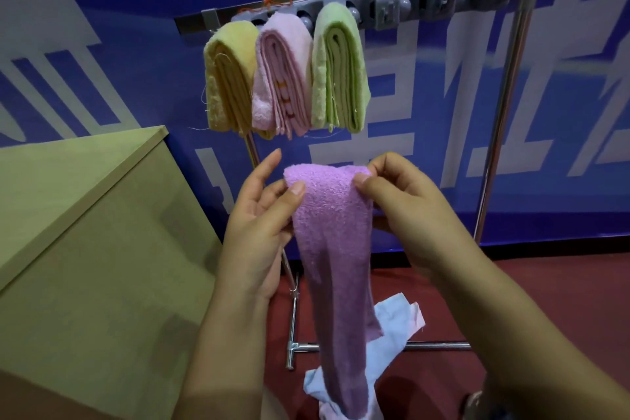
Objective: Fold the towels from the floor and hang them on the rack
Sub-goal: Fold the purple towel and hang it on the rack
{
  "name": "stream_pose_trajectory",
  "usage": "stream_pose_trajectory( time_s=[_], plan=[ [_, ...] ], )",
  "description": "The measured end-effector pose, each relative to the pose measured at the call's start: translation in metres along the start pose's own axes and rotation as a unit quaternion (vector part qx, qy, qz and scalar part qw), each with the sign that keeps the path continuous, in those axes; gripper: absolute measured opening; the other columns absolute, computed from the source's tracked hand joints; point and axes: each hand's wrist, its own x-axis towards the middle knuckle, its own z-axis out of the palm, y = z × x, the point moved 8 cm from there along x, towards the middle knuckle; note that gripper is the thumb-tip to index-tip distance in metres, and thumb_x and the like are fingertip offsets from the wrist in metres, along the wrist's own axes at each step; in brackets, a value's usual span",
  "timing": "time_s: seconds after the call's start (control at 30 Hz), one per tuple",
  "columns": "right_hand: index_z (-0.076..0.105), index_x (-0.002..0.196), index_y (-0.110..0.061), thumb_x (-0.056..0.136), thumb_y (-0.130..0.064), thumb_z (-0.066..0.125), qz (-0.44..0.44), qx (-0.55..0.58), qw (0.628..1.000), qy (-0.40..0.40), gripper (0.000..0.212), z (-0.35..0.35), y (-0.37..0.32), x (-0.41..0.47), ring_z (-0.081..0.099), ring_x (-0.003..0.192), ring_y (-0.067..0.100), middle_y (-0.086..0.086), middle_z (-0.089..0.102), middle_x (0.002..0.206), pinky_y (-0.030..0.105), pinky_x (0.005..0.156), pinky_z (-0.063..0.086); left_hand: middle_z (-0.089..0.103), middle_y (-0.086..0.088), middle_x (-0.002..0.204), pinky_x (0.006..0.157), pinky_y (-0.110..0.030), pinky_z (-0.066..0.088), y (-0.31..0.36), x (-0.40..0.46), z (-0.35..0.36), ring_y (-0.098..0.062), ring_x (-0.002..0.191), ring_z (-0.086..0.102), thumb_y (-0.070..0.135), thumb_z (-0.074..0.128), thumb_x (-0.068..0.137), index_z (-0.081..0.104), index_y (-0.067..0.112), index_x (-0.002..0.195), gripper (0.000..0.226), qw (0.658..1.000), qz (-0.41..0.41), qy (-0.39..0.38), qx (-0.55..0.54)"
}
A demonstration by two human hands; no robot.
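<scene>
A folded purple towel (332, 249) hangs down in front of me, held at its top fold. My left hand (259, 225) pinches its left upper corner with thumb and fingers. My right hand (402, 211) pinches the right upper corner. Above, the grey rack bar (429, 0) carries three folded towels side by side: a yellow towel (230, 78), a pink towel (283, 75) and a green towel (341, 68). The clips on the right part of the bar are bare. A white towel (392, 327) lies crumpled on the red floor below the purple one.
A tan wooden cabinet (88, 249) stands close on the left. The rack's metal upright (504, 112) rises on the right and its foot bar (436, 346) lies on the red floor (528, 300). A blue banner wall (102, 44) is behind.
</scene>
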Motion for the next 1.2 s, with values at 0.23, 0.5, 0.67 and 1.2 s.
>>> stream_pose_trajectory(
  time_s=[0.23,0.5,0.67,1.2],
  plan=[
    [0.047,0.074,-0.023,0.09,-0.023,0.059,-0.049,-0.075,0.995,0.042,0.02,-0.015,-0.012,0.001,0.041,0.063,0.017,0.003,0.045,0.066,0.034,0.06,0.036,0.065,-0.009,0.103,0.066,-0.027,0.055,-0.001,0.004,0.001,-0.012,0.083,0.067,-0.005,0.06,0.082,0.053,0.026,0.127,0.055,1.0,-0.004,0.008,-0.022],
    [0.05,0.118,-0.014,0.089,-0.003,0.056,-0.007,0.197,0.98,-0.005,0.032,-0.015,-0.017,0.0,0.058,0.052,-0.001,-0.007,0.066,0.063,0.015,0.047,0.046,0.073,0.004,0.082,0.078,-0.03,0.052,0.006,-0.001,0.018,-0.009,0.082,0.068,0.02,0.066,0.077,0.046,0.028,0.134,0.061,1.0,-0.01,-0.014,-0.008],
    [0.045,0.13,-0.015,0.088,0.0,0.053,-0.013,0.274,0.961,-0.044,0.045,-0.009,-0.025,0.002,0.066,0.068,0.006,0.0,0.069,0.084,0.02,0.062,0.055,0.075,-0.002,0.082,0.075,-0.027,0.056,0.022,-0.014,0.021,-0.012,0.083,0.07,0.007,0.065,0.071,0.04,0.036,0.13,0.07,0.998,0.056,-0.021,-0.003],
    [0.011,0.145,-0.039,0.085,0.007,0.057,-0.171,0.084,0.975,-0.115,0.088,-0.011,-0.056,-0.008,0.063,0.104,0.021,0.012,0.05,0.132,0.03,0.088,0.052,0.068,-0.002,0.096,0.072,-0.021,0.052,0.064,0.003,0.034,-0.01,0.088,0.066,0.008,0.069,0.071,0.056,0.02,0.106,0.04,0.989,0.137,-0.038,-0.029]
  ],
)
